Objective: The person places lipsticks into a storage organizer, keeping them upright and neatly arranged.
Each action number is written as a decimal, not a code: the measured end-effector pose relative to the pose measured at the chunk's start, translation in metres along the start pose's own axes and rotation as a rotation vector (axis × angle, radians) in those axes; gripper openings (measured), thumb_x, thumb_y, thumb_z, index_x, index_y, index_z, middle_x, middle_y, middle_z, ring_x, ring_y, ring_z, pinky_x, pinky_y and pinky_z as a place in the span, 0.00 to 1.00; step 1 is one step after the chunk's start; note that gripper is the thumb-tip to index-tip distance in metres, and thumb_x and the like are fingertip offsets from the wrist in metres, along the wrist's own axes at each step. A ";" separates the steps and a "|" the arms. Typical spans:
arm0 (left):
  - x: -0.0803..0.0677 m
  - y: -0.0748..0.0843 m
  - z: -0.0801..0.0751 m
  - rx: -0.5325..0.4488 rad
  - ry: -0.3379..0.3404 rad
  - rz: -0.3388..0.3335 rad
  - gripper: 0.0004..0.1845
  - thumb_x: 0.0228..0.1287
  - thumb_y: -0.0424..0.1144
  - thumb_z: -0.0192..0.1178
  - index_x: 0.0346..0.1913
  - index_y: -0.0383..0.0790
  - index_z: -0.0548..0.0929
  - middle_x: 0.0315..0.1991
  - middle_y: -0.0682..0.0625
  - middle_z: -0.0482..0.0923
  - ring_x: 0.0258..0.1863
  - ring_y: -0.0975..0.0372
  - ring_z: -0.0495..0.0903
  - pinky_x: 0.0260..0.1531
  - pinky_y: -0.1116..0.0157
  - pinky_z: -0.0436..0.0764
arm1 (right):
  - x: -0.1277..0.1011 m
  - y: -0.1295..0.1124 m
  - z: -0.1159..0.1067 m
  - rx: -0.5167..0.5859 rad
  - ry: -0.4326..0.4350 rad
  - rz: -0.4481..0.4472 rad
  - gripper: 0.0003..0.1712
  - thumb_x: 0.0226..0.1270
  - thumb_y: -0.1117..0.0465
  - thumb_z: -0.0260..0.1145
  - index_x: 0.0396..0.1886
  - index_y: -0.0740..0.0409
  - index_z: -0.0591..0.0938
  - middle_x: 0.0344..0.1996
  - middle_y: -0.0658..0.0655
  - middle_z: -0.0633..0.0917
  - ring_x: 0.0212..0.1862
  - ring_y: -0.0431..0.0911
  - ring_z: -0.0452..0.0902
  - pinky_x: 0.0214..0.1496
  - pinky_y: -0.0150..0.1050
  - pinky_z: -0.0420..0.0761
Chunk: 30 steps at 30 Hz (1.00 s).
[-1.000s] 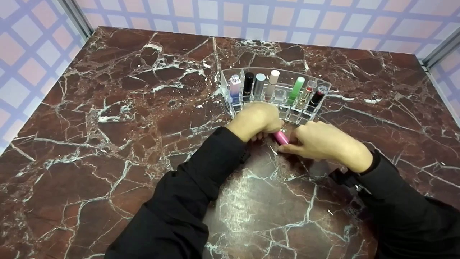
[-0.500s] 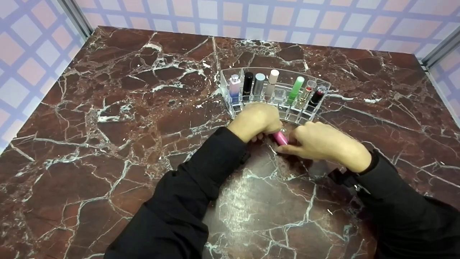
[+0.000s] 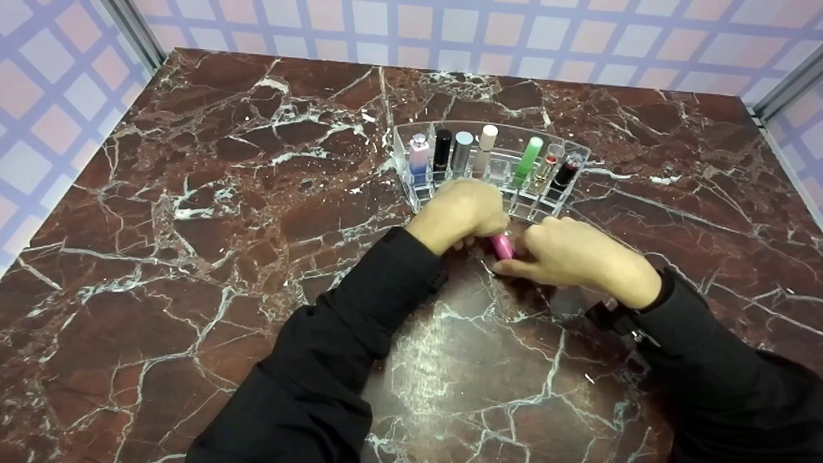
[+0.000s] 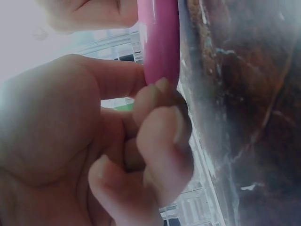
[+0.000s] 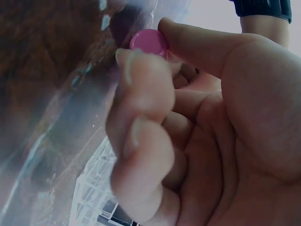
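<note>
A glossy pink lipstick tube (image 3: 502, 247) is held low over the table between both hands, lying at a slant. My left hand (image 3: 464, 211) pinches its far end between thumb and fingertips; in the left wrist view that end of the pink tube (image 4: 161, 44) meets the fingertips. With thumb and forefinger my right hand (image 3: 569, 254) grips the near end, and its round flat end (image 5: 148, 41) shows in the right wrist view. The middle of the tube is partly covered by the hands in the head view.
Just beyond the hands stands a clear acrylic lipstick organizer (image 3: 511, 139) with several lipsticks upright in its slots, among them a green one (image 3: 528, 157) and a black one (image 3: 443, 149). The marbled table (image 3: 212, 308) ends at checked walls at the back and sides.
The left hand has turned slightly to the right around the far end of the pink lipstick tube. The right hand has barely moved, and both keep their hold.
</note>
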<state>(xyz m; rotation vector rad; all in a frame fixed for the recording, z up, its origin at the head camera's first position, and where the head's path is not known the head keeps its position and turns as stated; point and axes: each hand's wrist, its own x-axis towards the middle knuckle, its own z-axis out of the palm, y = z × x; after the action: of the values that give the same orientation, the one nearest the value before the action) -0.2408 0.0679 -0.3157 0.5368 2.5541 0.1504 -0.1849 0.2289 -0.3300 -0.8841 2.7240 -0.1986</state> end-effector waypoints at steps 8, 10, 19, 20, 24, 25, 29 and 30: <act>-0.001 0.000 -0.002 0.012 0.030 0.019 0.19 0.79 0.52 0.47 0.33 0.47 0.80 0.30 0.51 0.83 0.17 0.64 0.79 0.25 0.69 0.79 | 0.000 -0.001 0.001 -0.017 0.080 -0.033 0.29 0.71 0.41 0.66 0.13 0.48 0.70 0.09 0.45 0.70 0.12 0.39 0.65 0.17 0.38 0.72; -0.001 0.000 -0.002 0.014 0.038 0.015 0.20 0.79 0.53 0.47 0.32 0.47 0.79 0.31 0.51 0.82 0.17 0.64 0.79 0.24 0.69 0.78 | 0.000 -0.002 0.001 -0.012 0.084 -0.032 0.29 0.71 0.41 0.66 0.13 0.48 0.71 0.09 0.45 0.70 0.12 0.39 0.66 0.17 0.38 0.72; 0.003 -0.004 -0.001 0.022 0.098 0.007 0.23 0.78 0.57 0.45 0.26 0.50 0.74 0.32 0.52 0.78 0.23 0.63 0.76 0.24 0.69 0.74 | -0.001 -0.003 -0.004 -0.028 0.116 -0.019 0.30 0.70 0.38 0.66 0.14 0.47 0.70 0.10 0.44 0.68 0.13 0.39 0.63 0.17 0.39 0.68; 0.003 -0.004 -0.001 0.021 0.103 0.007 0.22 0.78 0.57 0.45 0.26 0.50 0.74 0.33 0.52 0.78 0.23 0.63 0.76 0.24 0.69 0.74 | -0.002 -0.003 -0.004 -0.032 0.120 -0.018 0.30 0.70 0.37 0.65 0.14 0.47 0.70 0.10 0.44 0.68 0.13 0.39 0.63 0.17 0.39 0.67; 0.003 -0.004 -0.002 0.025 0.110 0.003 0.22 0.78 0.58 0.44 0.27 0.50 0.74 0.32 0.53 0.77 0.23 0.64 0.75 0.23 0.69 0.73 | -0.002 -0.003 -0.006 -0.030 0.128 -0.021 0.29 0.71 0.38 0.65 0.14 0.47 0.70 0.10 0.45 0.69 0.13 0.39 0.64 0.17 0.39 0.69; 0.003 -0.004 -0.002 0.027 0.116 0.005 0.22 0.78 0.58 0.44 0.27 0.50 0.73 0.31 0.53 0.76 0.23 0.64 0.74 0.23 0.69 0.72 | -0.002 -0.002 -0.006 -0.031 0.130 -0.022 0.29 0.71 0.39 0.65 0.15 0.47 0.70 0.10 0.45 0.69 0.13 0.40 0.65 0.17 0.39 0.69; 0.004 -0.006 -0.003 0.017 0.164 0.022 0.22 0.77 0.56 0.45 0.24 0.50 0.70 0.27 0.55 0.70 0.21 0.65 0.67 0.20 0.70 0.67 | -0.002 -0.001 -0.007 -0.039 0.148 -0.023 0.28 0.72 0.40 0.64 0.15 0.47 0.70 0.10 0.45 0.69 0.14 0.40 0.65 0.18 0.40 0.70; 0.004 -0.006 -0.003 0.014 0.183 0.028 0.22 0.77 0.56 0.45 0.23 0.50 0.70 0.26 0.55 0.69 0.20 0.65 0.65 0.19 0.70 0.65 | -0.002 -0.001 -0.007 -0.040 0.155 -0.022 0.28 0.73 0.40 0.64 0.15 0.47 0.71 0.10 0.45 0.69 0.14 0.40 0.65 0.19 0.40 0.70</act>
<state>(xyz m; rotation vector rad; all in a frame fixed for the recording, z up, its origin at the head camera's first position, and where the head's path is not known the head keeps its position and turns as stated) -0.2479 0.0637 -0.3161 0.5884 2.7279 0.2001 -0.1851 0.2299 -0.3231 -0.9465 2.8708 -0.2272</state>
